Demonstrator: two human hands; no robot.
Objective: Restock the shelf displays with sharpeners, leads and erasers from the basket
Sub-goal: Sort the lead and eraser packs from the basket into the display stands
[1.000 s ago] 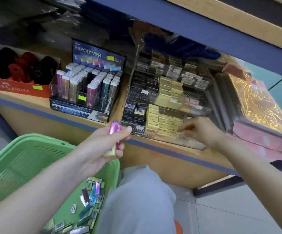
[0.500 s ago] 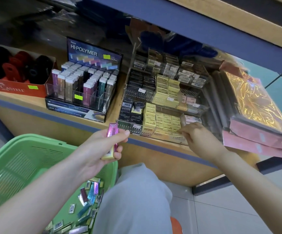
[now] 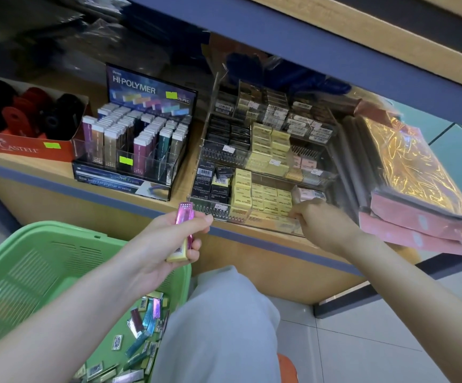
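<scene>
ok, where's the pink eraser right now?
Head view, left of centre: the pink eraser is gripped in the left hand, above the green basket's far corner, below-right of the Hi-Polymer display.

The upper shelf [image 3: 321, 59] overhangs the displays, leaving only a frontal way in. A narrow bare strip of lower shelf [image 3: 187, 161] parts the eraser stand [image 3: 130, 150] from the tiered rack [image 3: 252, 167], which is hemmed in on its right by the bag stack [image 3: 417, 175].
</scene>
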